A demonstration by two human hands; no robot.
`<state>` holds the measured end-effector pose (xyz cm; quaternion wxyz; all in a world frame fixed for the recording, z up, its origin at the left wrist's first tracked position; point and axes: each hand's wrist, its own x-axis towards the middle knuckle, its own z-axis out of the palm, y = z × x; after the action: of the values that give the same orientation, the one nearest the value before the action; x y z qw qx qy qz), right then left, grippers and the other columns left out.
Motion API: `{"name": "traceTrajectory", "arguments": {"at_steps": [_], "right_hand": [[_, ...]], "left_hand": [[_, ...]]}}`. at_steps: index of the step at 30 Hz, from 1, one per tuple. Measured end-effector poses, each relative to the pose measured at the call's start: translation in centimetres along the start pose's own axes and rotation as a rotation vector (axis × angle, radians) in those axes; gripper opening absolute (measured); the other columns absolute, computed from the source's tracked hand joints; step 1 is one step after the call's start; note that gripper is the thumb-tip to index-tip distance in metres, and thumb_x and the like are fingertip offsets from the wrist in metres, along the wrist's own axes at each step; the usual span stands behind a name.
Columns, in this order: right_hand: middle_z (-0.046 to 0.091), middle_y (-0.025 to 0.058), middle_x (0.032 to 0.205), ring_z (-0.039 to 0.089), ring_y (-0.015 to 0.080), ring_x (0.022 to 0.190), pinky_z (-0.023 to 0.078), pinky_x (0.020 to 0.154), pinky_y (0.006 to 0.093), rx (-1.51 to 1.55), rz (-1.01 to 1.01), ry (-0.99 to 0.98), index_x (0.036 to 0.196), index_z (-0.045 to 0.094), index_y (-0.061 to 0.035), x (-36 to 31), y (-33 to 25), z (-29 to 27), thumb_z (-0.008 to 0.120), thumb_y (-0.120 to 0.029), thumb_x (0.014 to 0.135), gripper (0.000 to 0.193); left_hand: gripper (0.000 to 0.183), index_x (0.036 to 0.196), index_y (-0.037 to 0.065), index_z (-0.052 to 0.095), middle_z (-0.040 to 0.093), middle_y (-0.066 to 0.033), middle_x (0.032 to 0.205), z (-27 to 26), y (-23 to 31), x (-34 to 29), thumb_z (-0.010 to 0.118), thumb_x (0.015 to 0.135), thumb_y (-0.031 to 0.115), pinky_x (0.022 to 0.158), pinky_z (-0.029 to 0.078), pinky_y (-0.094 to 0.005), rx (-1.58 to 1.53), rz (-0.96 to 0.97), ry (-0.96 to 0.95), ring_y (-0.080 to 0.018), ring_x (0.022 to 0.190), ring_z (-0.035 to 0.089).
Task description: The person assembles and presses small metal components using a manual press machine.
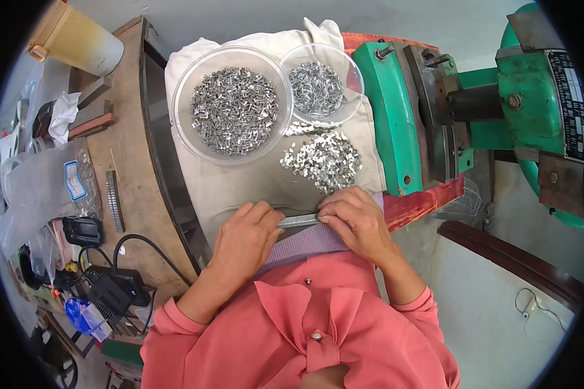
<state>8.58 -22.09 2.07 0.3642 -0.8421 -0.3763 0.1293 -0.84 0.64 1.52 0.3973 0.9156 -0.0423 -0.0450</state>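
Silvery pieces [233,111] in clear bowl [182,111] beyond left hand [245,235], which pinches one end of metal strip [298,221], strip running rightward from it, flat bits [326,160] just beyond right hand [357,220], which pinches the other end

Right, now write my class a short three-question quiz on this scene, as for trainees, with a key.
1. True or false: only the left grip holds the thin silvery strip.
2. What lies heaped on the cloth? A) wooden pegs B) shiny bits C) green beads
3. Fill in: the larger clear tub stands to the ___ of the smaller clear tub.

Key: 1. False; the right grip holds it too. 2. B. 3. Left.
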Motion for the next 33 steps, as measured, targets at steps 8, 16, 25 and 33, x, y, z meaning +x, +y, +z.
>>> {"name": "traceTrajectory", "arguments": {"at_steps": [8, 16, 25, 33], "right_hand": [[0.069, 0.0043, 0.095, 0.065, 0.0247, 0.087, 0.051, 0.075, 0.0374, -0.165, -0.047, 0.073, 0.091, 0.069, -0.0061, -0.2, -0.9, 0.4, 0.075, -0.009, 0.081, 0.012], [0.069, 0.0027, 0.099, 0.066, 0.0206, 0.086, 0.052, 0.072, 0.0339, -0.388, -0.211, 0.077, 0.097, 0.07, -0.0081, -1.2, -1.2, 0.5, 0.078, -0.011, 0.077, 0.022], [0.068, 0.0036, 0.096, 0.064, 0.0228, 0.085, 0.051, 0.072, 0.0354, -0.215, -0.066, 0.111, 0.106, 0.072, -0.0084, -2.4, -0.2, 1.4, 0.081, -0.012, 0.075, 0.032], [0.069, 0.0075, 0.098, 0.066, 0.0267, 0.087, 0.052, 0.073, 0.0378, -0.217, -0.087, 0.202, 0.102, 0.072, -0.0067, -3.3, 0.1, 1.6, 0.081, -0.011, 0.076, 0.029]], "left_hand": [[0.021, 0.097, 0.004, 0.069, 0.064, -0.0086, 0.094, -0.1, 0.0, 0.1, 0.076, 0.078, 0.009, 0.077, 0.051, -0.0406, -0.014, -0.019, -0.013, -0.0306, 0.089, 0.061], [0.026, 0.101, 0.004, 0.069, 0.065, -0.0074, 0.095, 0.7, -0.2, -0.8, 0.077, 0.076, 0.01, 0.074, 0.052, -0.037, 0.128, 0.083, 0.051, -0.0269, 0.087, 0.062], [0.033, 0.111, 0.002, 0.068, 0.063, -0.0066, 0.102, 1.3, -0.9, -2.1, 0.065, 0.079, 0.01, 0.078, 0.054, -0.0344, 0.241, 0.221, 0.102, -0.0227, 0.091, 0.062], [0.037, 0.114, 0.001, 0.066, 0.063, -0.0083, 0.107, -0.4, -0.4, -1.7, 0.063, 0.078, 0.006, 0.08, 0.055, -0.0351, 0.198, 0.233, 0.0, -0.0241, 0.095, 0.062]]}}
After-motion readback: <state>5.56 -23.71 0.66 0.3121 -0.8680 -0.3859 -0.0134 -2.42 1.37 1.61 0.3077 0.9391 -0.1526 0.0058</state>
